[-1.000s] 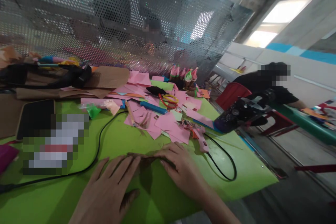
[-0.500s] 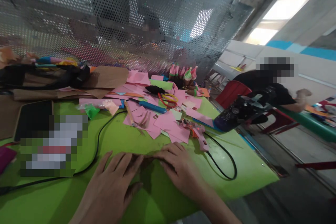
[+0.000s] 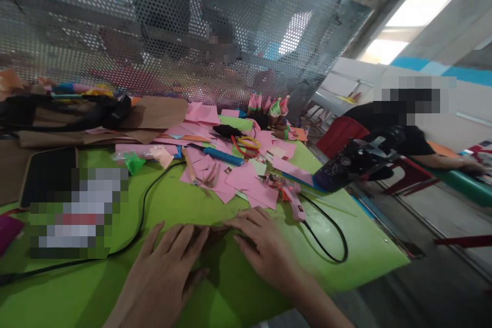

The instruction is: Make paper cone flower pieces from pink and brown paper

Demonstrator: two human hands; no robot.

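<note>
My left hand [image 3: 165, 264] is palm down on the green tabletop with its fingers a little apart, and its index fingertip presses on a small piece of brown paper [image 3: 217, 231]. From the other side my right hand [image 3: 263, 243] pinches the same piece at its right end, fingers bent. Most of the brown paper is hidden under my fingers and in shadow. Just beyond my right hand lie loose pink paper sheets [image 3: 249, 184] and a pink glue gun [image 3: 295, 204], its black cord looping to the right.
Behind the paper lie a blue cutter knife [image 3: 223, 156], scissors [image 3: 246, 148] and several paper ice-cream cones [image 3: 274, 107]. A phone [image 3: 49, 177] rests at the left, near a black cable [image 3: 142, 215]. A dark tumbler [image 3: 338, 166] stands by the right edge. A person [image 3: 388, 118] sits farther right.
My right fingers have shifted slightly over the brown paper; my left hand has barely moved. The person at the right has lowered a hand toward the green table there.
</note>
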